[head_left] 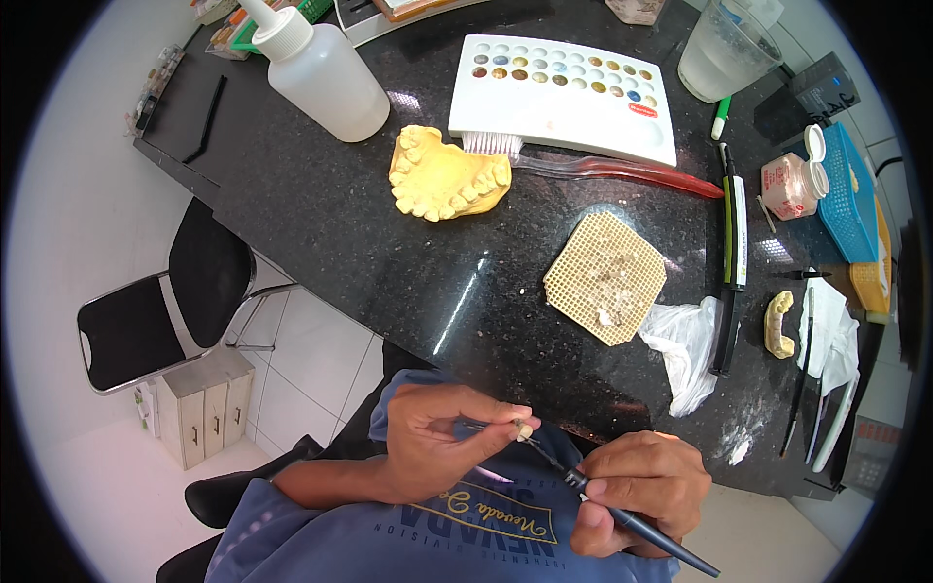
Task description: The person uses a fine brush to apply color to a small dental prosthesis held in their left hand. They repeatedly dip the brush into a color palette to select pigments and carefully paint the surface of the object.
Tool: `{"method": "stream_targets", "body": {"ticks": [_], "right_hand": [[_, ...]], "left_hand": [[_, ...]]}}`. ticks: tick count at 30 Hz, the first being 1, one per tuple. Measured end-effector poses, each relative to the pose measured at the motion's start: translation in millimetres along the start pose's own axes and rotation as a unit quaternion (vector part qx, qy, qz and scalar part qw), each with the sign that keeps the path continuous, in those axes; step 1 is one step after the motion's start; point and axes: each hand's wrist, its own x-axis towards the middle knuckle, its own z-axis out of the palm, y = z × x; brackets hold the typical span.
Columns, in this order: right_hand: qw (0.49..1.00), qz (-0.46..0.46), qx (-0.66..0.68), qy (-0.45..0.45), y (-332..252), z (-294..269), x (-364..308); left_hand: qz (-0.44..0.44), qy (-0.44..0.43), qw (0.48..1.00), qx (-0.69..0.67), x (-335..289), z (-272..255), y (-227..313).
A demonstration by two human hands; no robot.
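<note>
Tooth-shaped piece (525, 430), small & pale, sits pinched btwn thumb and fingertips of L hand (437, 432), over the lap, short of the bench (369, 253). R hand (651, 486) is clamped round a dark pen-style instrument (651, 532), thin metal tip aimed at the piece; contact can't be told at this size. My read: prob mid-job. Tooth form's there, detail work w/ the tip seems in hand, final surface + fitting likely left; finish too small to check. Ahead of R hand: cream honeycomb tray (607, 277) w/ pale crumbs on it, crumpled white tissue (685, 355) just beside; both would be in the way of a fwd reach. Out right of R hand: slim black brush (799, 384), small arch model (778, 325), then syringe (734, 243) ahead-right. Straight ahead of L hand, yellow plaster dental model (447, 180); past it, toothbrush (622, 170) alongside white palette (573, 131). Farthest: squeeze bottle (330, 83) ahead-left of L hand, clear cup (719, 63) way ahead of R hand.
</note>
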Motion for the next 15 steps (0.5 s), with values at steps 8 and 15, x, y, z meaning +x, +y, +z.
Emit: {"method": "stream_targets", "body": {"ticks": [8,15], "right_hand": [[1.0,-0.003,0.001,0.007,0.5,0.6,-0.2],[1.0,-0.008,-0.003,0.009,1.0,1.3,1.0]], "left_hand": [[-0.004,-0.002,1.0,-0.004,-0.1,-0.1,0.4],[-0.002,0.001,1.0,-0.01,-0.6,-0.2,-0.7]]}}
